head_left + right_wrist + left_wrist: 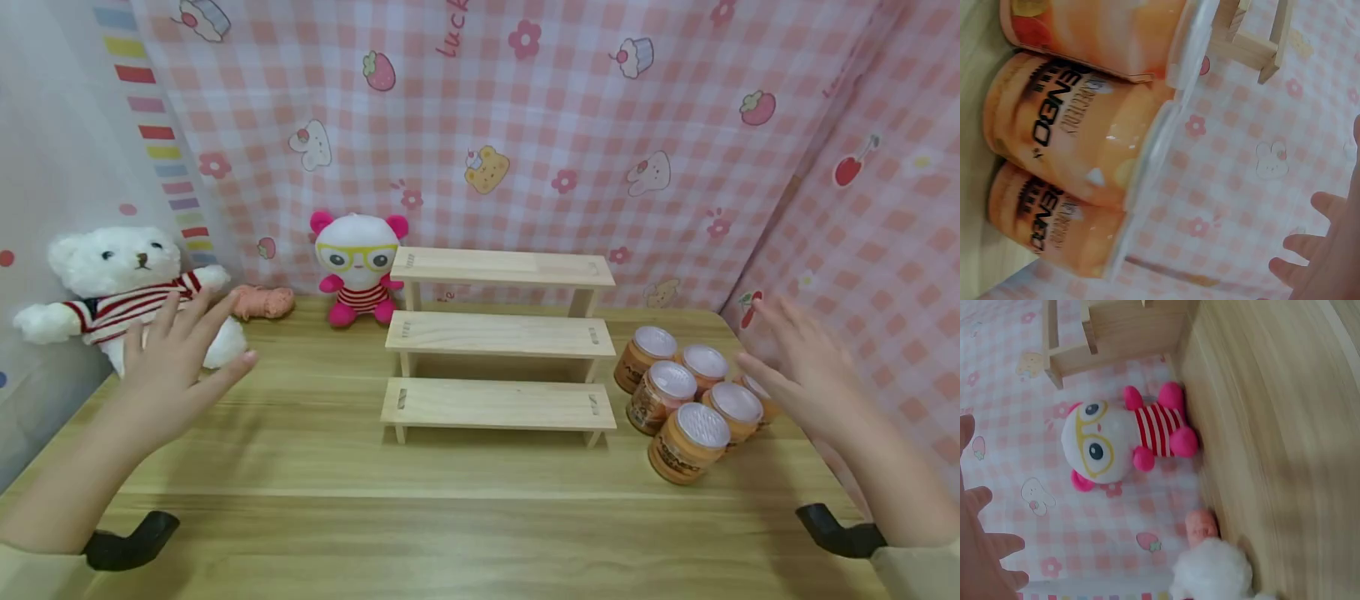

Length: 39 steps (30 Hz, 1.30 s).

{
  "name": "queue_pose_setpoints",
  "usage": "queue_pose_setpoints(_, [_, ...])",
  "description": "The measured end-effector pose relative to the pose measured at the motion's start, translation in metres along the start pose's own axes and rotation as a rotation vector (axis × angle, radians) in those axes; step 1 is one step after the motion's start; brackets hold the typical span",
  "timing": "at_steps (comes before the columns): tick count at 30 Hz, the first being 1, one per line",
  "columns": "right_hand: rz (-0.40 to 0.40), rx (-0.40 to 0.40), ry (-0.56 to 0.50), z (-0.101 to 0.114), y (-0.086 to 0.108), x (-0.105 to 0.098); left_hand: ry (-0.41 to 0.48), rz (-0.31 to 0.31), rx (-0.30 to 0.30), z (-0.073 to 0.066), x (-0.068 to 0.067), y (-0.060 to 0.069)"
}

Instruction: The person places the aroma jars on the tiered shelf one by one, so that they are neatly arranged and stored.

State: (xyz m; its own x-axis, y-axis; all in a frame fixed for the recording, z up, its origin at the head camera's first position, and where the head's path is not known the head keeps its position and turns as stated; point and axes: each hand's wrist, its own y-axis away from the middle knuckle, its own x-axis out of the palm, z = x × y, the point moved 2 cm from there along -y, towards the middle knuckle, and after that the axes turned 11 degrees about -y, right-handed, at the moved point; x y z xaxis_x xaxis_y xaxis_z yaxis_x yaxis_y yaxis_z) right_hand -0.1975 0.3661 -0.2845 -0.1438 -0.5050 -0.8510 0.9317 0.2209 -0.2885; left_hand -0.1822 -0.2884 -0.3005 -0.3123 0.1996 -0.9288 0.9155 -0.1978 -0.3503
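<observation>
Both hands are raised with fingers spread, holding nothing. My left hand (pixel 168 371) is in front of the white teddy bear (pixel 123 287) at the left. Over at the right, my right hand (pixel 813 375) hovers beside several orange jars with clear lids (pixel 686 442). A wooden three-step rack (pixel 498 404) stands between the hands, its steps bare. In the left wrist view the hand (pixel 985 544) shows at the left edge, apart from the panda doll (pixel 1116 440). In the right wrist view the hand (pixel 1329 250) is apart from the jars (pixel 1079 125).
The panda doll (pixel 358 271) sits left of the rack at the table's back. A pink bundle (pixel 262 302) lies between it and the teddy bear. Pink checked cloth (pixel 450 117) hangs behind the wooden table (pixel 450 533) and along its right side.
</observation>
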Motion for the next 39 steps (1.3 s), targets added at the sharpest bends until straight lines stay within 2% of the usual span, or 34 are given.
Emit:
queue_pose_setpoints(11, [-0.182,-0.012,-0.203,-0.024,0.025,0.005,0.246,-0.194,0.026,-0.020,0.018,0.006])
queue_pose_setpoints(16, [-0.242,0.046,-0.335,-0.036,0.035,0.010,0.352,-0.238,0.033,-0.031,0.028,0.009])
queue_pose_setpoints(19, [-0.291,0.093,-0.376,-0.046,0.041,0.015,0.401,-0.251,0.030,-0.039,0.035,0.010])
queue_pose_setpoints(22, [-0.334,0.143,-0.390,-0.056,0.047,0.021,0.437,-0.241,0.023,-0.047,0.044,0.012])
queue_pose_setpoints(25, [-0.366,0.183,-0.401,-0.065,0.051,0.026,0.495,-0.187,-0.009,-0.054,0.052,0.014])
queue_pose_setpoints(28, [-0.407,0.178,-0.429,-0.073,0.053,0.032,0.537,-0.127,-0.051,-0.061,0.060,0.015])
queue_pose_setpoints(32, [-0.460,0.159,-0.459,-0.081,0.055,0.040,0.572,-0.057,-0.077,-0.071,0.071,0.015])
queue_pose_setpoints(36, [-0.464,0.183,-0.492,-0.089,0.057,0.045,0.598,0.005,-0.085,-0.080,0.084,0.015])
queue_pose_setpoints(39, [-0.457,0.170,-0.525,-0.095,0.057,0.050,0.622,0.035,-0.079,-0.085,0.095,0.015])
